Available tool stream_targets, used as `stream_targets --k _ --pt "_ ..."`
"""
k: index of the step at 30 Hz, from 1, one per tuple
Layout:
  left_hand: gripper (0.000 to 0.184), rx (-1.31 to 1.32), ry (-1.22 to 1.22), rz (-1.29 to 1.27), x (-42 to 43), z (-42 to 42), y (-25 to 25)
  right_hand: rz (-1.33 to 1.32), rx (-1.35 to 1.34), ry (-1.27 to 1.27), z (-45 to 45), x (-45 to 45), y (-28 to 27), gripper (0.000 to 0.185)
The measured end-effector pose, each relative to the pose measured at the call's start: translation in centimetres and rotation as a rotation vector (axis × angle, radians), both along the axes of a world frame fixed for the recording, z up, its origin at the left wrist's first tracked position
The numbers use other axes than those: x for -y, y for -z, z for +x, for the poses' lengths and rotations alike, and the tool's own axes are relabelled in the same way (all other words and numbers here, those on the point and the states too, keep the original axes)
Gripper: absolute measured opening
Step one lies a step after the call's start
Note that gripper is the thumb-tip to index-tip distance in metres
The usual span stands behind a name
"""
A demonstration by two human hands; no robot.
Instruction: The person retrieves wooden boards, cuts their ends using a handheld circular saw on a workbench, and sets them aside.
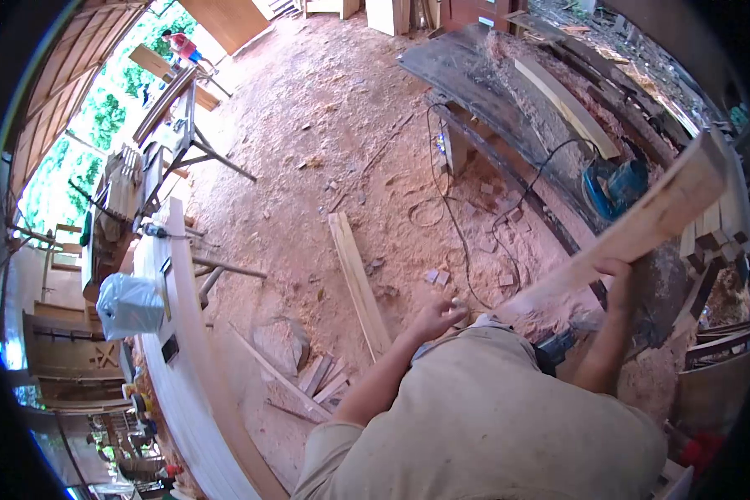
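Note:
A long wooden board [642,223] slants from beside my body up over the dark workbench to the right. My right hand [617,279] is wrapped round the board's lower edge, partway along it. My left hand [442,319] is in front of my body, near the board's close end, with its fingers bent together. Whatever those fingers hold, if anything, is too small to make out. A blue power tool [615,187] rests on the bench just behind the board. Another dark tool [556,346] is partly hidden beside my body.
The dark bench [467,71] carries a loose plank [567,108] and sawdust. Cords [462,242] trail over the sawdust-covered floor. A wooden beam [358,283] and offcuts lie ahead. To the left, a long pale board [200,400] bears a plastic bag [131,307]. Another person [183,47] stands far back.

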State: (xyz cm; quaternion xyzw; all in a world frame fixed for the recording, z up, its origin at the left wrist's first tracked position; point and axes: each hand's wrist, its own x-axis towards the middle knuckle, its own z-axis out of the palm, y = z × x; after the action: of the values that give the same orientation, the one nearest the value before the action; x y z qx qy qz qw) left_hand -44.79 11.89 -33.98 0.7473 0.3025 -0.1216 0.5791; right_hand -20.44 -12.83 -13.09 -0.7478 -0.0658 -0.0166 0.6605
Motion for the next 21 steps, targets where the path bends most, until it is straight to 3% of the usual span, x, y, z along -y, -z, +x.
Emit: stream_targets --k 2,4,6,7,8,9,10,12,13,14,15,18,20,21 --pt "0.067 0.12 0.119 0.22 -2.5 4.4 -1.8 0.134 -0.037 -0.116 0.5 -5.2 0.3 0.064" --pt "0.081 0.198 0.113 0.263 -4.9 8.6 -0.8 0.145 -0.046 -0.352 1.9 -10.2 0.5 0.046" --pt "0.085 0.264 0.117 0.251 -6.7 12.4 0.1 0.244 0.037 -0.472 1.8 -15.7 -0.2 0.046" --pt "0.079 0.358 0.032 0.177 -7.6 13.9 0.6 0.344 -0.115 -0.545 1.3 -18.2 -1.1 0.056" --pt "0.074 0.444 -0.051 0.099 -8.7 15.5 1.1 0.289 -0.024 -0.574 1.4 -20.6 -0.8 0.059" --pt "0.059 0.706 -0.157 -0.073 -9.6 17.0 1.8 0.328 0.101 -0.594 1.3 -23.7 -1.6 0.054" --pt "0.059 0.711 -0.092 -0.08 -11.4 17.8 1.8 0.264 0.145 -0.688 1.8 -26.2 -2.0 0.049" --pt "0.048 0.671 -0.296 -0.12 -15.6 18.4 1.8 0.12 0.283 -0.826 3.8 -32.0 -3.1 0.057" --pt "0.046 0.716 -0.287 -0.142 -18.4 19.6 2.5 -0.016 0.378 -0.633 3.0 -34.5 -4.7 0.075" --pt "0.044 0.746 -0.292 -0.17 -21.4 20.4 3.2 -0.167 0.423 -0.61 3.7 -38.1 -5.6 0.087" --pt "0.037 0.759 -0.299 -0.241 -23.2 20.9 0.6 -0.213 0.365 -0.598 3.7 -40.7 -5.0 0.095" --pt "0.042 0.802 -0.37 -0.443 -31.0 25.3 1.3 -0.44 0.494 -0.45 6.5 -45.5 -2.0 0.084" --pt "0.037 0.837 -0.366 -0.413 -34.3 27.9 -1.9 -0.401 0.378 -0.26 8.3 -43.3 2.5 0.077" --pt "0.041 0.753 -0.335 -0.508 -37.0 29.4 -1.4 -0.205 0.384 -0.123 8.7 -41.2 6.5 0.071"
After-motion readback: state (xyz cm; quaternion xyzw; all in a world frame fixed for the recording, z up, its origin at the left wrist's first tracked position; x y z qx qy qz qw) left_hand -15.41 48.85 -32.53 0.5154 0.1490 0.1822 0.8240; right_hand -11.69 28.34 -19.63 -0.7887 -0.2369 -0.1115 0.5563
